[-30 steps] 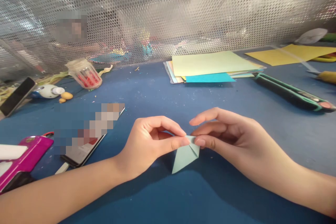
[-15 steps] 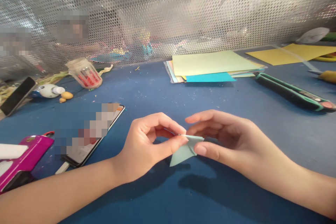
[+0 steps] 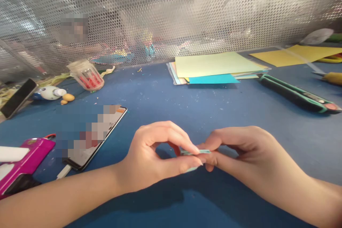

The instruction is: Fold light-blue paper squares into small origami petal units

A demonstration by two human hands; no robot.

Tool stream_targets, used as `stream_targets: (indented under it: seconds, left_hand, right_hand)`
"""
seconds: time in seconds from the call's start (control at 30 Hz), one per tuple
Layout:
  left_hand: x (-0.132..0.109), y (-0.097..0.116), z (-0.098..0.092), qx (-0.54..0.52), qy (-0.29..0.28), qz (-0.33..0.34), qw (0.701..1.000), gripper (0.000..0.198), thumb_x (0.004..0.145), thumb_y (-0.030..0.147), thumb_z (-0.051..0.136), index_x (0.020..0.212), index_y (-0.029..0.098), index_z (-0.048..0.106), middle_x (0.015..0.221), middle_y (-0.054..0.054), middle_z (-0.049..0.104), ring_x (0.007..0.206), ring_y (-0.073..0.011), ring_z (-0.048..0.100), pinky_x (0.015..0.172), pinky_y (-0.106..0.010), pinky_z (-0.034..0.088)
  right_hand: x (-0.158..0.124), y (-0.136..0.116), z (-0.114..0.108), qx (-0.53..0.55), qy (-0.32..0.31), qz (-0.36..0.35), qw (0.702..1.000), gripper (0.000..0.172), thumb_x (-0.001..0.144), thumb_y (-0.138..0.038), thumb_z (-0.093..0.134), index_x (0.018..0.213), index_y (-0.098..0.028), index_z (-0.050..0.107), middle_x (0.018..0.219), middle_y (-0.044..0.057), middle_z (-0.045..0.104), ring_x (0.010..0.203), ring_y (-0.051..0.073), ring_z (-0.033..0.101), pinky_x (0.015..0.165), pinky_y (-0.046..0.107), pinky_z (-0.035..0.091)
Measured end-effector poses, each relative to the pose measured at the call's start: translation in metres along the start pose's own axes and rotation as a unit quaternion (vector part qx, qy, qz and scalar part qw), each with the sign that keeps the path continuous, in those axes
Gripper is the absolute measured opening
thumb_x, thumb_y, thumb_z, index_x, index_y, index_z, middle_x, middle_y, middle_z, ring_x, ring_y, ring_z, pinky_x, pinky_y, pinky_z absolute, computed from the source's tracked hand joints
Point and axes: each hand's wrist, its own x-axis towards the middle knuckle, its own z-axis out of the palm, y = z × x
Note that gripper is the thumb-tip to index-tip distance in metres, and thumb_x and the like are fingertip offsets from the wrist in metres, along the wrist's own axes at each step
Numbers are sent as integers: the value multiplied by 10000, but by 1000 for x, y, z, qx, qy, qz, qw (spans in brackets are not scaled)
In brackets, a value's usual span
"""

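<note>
Head view: left hand [image 3: 144, 156] pinches folded pale-blue paper [image 3: 205, 151] between thumb and fingers, near side, mid-scene, above the blue surface [image 3: 149, 210]. Right hand [image 3: 249, 155] apparently clamped on its right end; fingers hide most folds. Paper stack [image 3: 219, 65] lies far.

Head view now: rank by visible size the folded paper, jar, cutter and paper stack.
Paper stack
Cutter
Jar
Folded paper, partly hidden by fingers, so its full size is unsure.

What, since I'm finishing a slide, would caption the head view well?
Left hand and right hand pinch a small folded pale teal paper over a blue tabletop, stacked sheets beyond.
</note>
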Motion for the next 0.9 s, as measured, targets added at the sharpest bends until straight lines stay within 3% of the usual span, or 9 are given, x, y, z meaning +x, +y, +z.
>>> stream_targets:
  seconds: [0.23, 0.5, 0.6, 0.7, 0.77, 0.83, 0.9]
  left_hand:
    - [-1, -1, 1, -3, 47, -29, 998, 170, 807, 42, 772, 855, 205, 783, 817, -10, 752, 748, -110, 698, 686, -181, 585]
    - [0, 0, 0, -16, 15, -39, 999, 140, 837, 80, 755, 814, 210, 802, 773, -38, 750, 722, -147, 705, 668, -239, 599]
    - [1, 0, 0, -22, 31, -57, 998, 129, 822, 95, 779, 805, 219, 809, 766, -28, 761, 721, -140, 700, 671, -230, 585]
    - [3, 0, 0, -45, 72, -96, 992, 106, 783, 134, 831, 781, 238, 811, 746, 3, 769, 694, -118, 675, 652, -205, 561]
    - [2, -1, 0, -74, 91, -122, 986, 103, 786, 152, 835, 808, 250, 811, 760, 18, 769, 675, -104, 665, 623, -190, 557]
    - [1, -2, 0, -91, 99, -134, 982, 115, 806, 165, 820, 873, 257, 808, 801, 22, 762, 698, -102, 670, 615, -181, 563]
    - [1, -3, 1, -74, 94, -135, 984, 150, 828, 168, 794, 950, 253, 800, 844, 10, 751, 760, -115, 684, 653, -187, 574]
  right_hand:
    - [0, 0, -2, -32, 16, -78, 996, 81, 896, -310, 733, 821, -284, 752, 690, -78, 744, 587, 88, 634, 560, 167, 471]
    - [0, -10, -2, -100, 53, -155, 981, 178, 886, -230, 698, 708, -240, 687, 589, -37, 683, 493, 100, 574, 472, 212, 445]
    - [1, -7, -2, -61, 45, -103, 992, 199, 898, -278, 701, 703, -246, 707, 595, -40, 684, 524, 103, 586, 519, 204, 468]
    - [2, -3, 0, 31, -33, -5, 999, 137, 870, -392, 739, 867, -258, 766, 738, -18, 744, 639, 143, 647, 581, 223, 508]
    - [4, 0, 1, 61, -83, 43, 994, 233, 830, -455, 770, 914, -237, 769, 772, -2, 739, 671, 162, 647, 588, 239, 511]
    - [5, 1, 2, 51, -75, 65, 994, 293, 835, -503, 753, 810, -211, 758, 688, -5, 687, 617, 150, 598, 544, 238, 472]
    - [7, 1, 1, 38, -21, 66, 997, 359, 851, -542, 724, 723, -207, 746, 628, -6, 649, 575, 138, 550, 508, 235, 433]
